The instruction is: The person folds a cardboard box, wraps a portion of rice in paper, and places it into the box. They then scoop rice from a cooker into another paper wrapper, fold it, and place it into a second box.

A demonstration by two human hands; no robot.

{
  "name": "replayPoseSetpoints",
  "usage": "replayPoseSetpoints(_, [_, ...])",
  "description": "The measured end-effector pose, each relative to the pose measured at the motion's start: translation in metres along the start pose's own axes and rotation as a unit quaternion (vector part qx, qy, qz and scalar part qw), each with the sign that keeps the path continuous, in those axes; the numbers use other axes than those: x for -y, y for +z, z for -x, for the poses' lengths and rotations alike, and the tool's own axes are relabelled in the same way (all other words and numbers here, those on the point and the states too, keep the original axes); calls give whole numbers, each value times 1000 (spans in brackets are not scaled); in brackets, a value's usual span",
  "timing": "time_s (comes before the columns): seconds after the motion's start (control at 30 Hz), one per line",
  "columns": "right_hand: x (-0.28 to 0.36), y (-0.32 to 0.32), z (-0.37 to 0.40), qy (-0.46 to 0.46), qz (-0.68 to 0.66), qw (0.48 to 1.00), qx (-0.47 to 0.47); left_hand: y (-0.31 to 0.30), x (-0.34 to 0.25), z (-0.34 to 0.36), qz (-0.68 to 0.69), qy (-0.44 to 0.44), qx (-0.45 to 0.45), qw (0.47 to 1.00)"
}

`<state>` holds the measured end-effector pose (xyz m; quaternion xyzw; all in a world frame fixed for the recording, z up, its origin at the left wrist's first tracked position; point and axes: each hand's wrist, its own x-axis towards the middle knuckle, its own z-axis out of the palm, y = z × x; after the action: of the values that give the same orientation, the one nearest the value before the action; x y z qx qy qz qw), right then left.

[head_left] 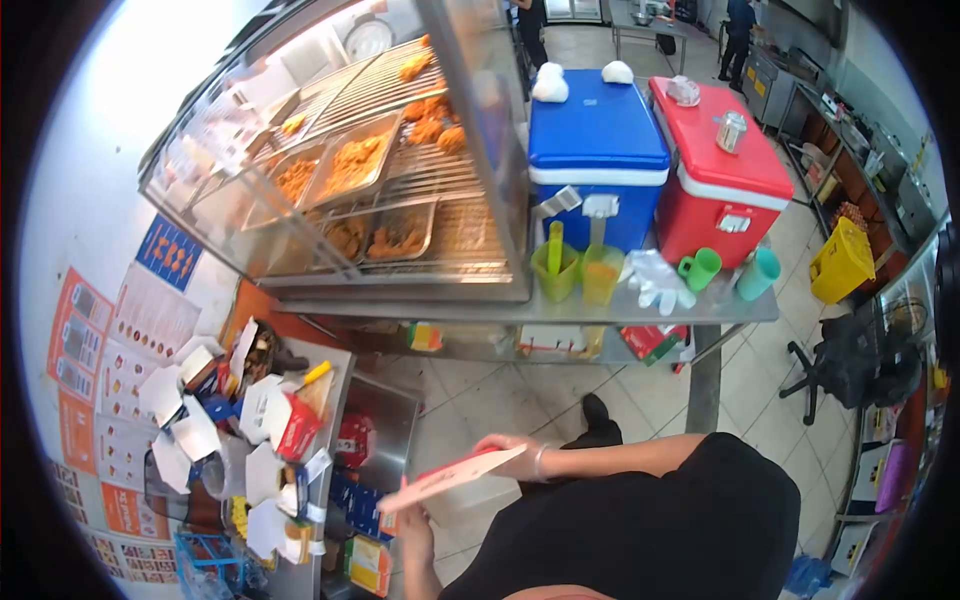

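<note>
At 6 o'clock, the left hand (pixel 415 538) and right hand (pixel 524 463) clamp opposite ends of a flat cardboard piece (pixel 455 480), held up, not set down. At 8, boxes (pixel 262 408) stand unclosed on the counter (pixel 339 376). Farther, at 11, the display cabinet (pixel 400 292) holds fried food (pixel 357 160).
</note>
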<state>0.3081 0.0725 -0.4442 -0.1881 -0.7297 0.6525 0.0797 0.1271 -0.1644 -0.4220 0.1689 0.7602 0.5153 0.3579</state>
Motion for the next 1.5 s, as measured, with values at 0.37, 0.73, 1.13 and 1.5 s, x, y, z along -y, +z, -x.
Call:
replayPoseSetpoints(0.37, [22, -256, 14, 110, -8, 993, 29, 238, -50, -104, 284, -82, 24, 955])
replayPoseSetpoints(0.73, [141, -545, 105, -200, 444, 523, -700, 215, 83, -129, 47, -269, -105, 956])
replayPoseSetpoints(1.13, [99, -649, 132, -80, 113, 751, -646, 188, 65, -188, -341, -136, -119, 922])
replayPoseSetpoints(1.5, [89, -646, 132, -102, 200, 733, -642, 244, 36, -186, -439, 44, -154, 884])
